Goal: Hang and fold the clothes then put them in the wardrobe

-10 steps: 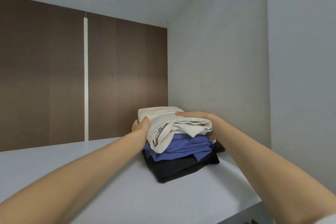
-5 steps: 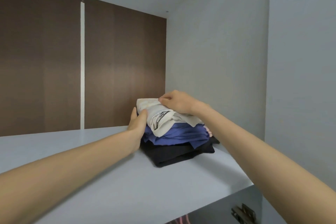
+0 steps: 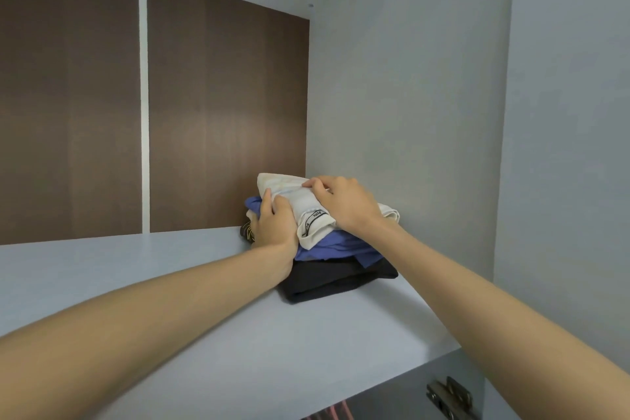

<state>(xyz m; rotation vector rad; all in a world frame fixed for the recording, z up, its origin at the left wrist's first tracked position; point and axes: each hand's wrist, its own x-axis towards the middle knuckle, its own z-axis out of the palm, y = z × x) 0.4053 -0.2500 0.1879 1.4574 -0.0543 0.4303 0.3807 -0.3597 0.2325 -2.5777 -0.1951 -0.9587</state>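
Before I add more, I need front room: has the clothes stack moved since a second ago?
Yes. The clothes stack slid deeper along the shelf, toward the brown back panel and away from the front edge.

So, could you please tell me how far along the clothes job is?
Done: black garment, blue garment and cream garment lie folded and stacked on the wardrobe shelf. In hand: left hand and right hand grip the cream garment on top. Left: letting go; hanging isn't visible.
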